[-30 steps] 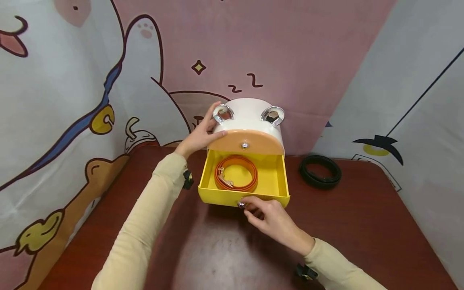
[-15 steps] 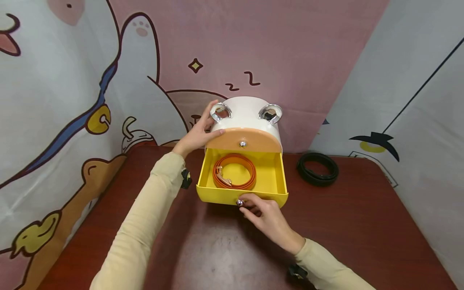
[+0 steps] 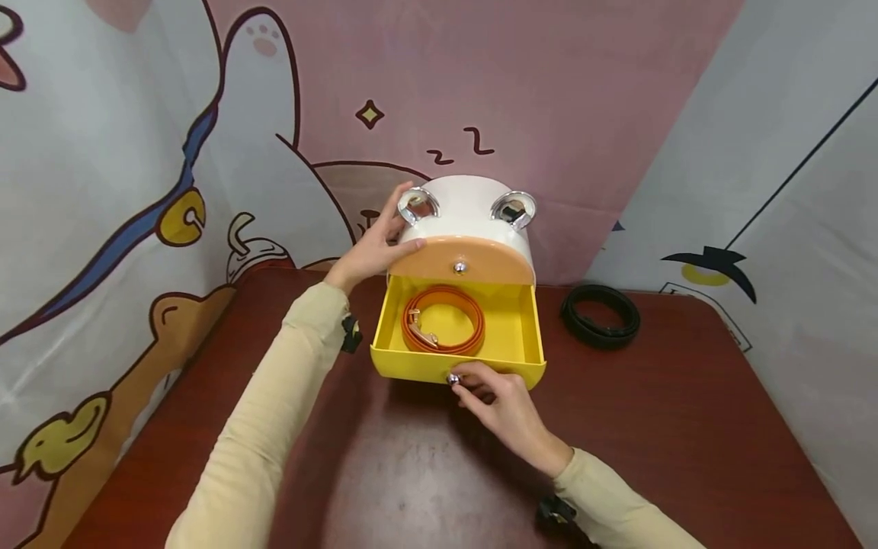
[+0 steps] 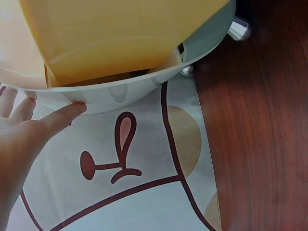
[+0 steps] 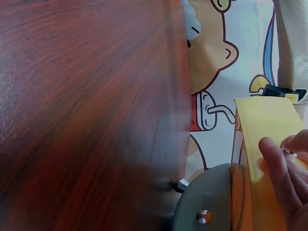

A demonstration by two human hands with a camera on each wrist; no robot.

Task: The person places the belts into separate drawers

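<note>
- Little changed since a second ago: yellow drawer (image 3: 524, 335) pulled out about as far as before, both hands on the same spots, whole scene sitting slightly higher in the head view.
- Right hand (image 3: 499, 402) at the drawer's front wall, thumb and forefinger pinched on the small silver knob (image 3: 453, 379); other fingers curled beneath.
- Left hand (image 3: 371, 252) laid against the left flank of the white storage box (image 3: 473, 194), fingers fairly straight and pressed to the shell, thumb near the edge of the orange upper front (image 3: 459, 263); same flat touch visible in the left wrist view, fingertip on the white rim.
- Orange belt (image 3: 442, 329) coiled flat inside the open drawer, left of centre, buckle toward the near-left; between the two hands, just behind the right hand and below-right of the left, touched by neither.
- Black belt (image 3: 600, 316) coiled on the table (image 3: 686, 427), right of the box, well apart from both hands.
- Two shiny silver ear-shaped rings (image 3: 513, 207) on top of the box.
- Cartoon-printed backdrop (image 3: 137, 152) behind and to both sides of the table.
</note>
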